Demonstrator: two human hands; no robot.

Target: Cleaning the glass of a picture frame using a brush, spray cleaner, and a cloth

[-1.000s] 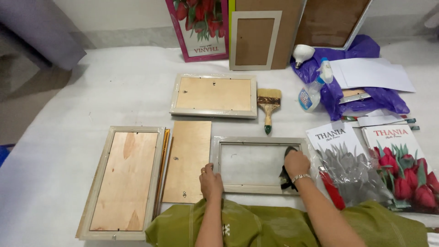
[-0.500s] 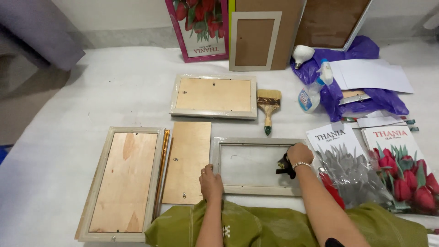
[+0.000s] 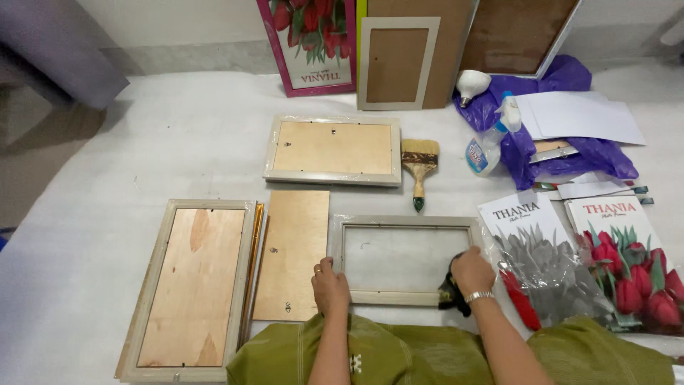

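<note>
1. White cloth [image 3: 142, 142] covers the surface where the person sits, with picture frames, backing boards and printed inserts spread over it.
2. Right before the person lies an open picture frame [image 3: 403, 260], face down, its long axis running left to right across the person's front.
3. Left hand [image 3: 330, 286] rests on the frame's near-left corner, fingers laid flat over the rail, pressing rather than pinching.
4. Right hand [image 3: 470, 271] sits at the frame's right end, its grip closed around a dark cloth [image 3: 452, 294] that touches the near-right corner.
5. From that cloth, the frame's pane stretches away to the left, along the long axis; the right hand is the one nearer the glass.
6. Just left of the frame lies a loose backing board [image 3: 292, 253], and beyond it a paintbrush [image 3: 419, 165] and spray bottle [image 3: 487, 142].
7. Most of the cloth is hidden under the right hand; whether glass sits in the frame is hard to make out.
</note>
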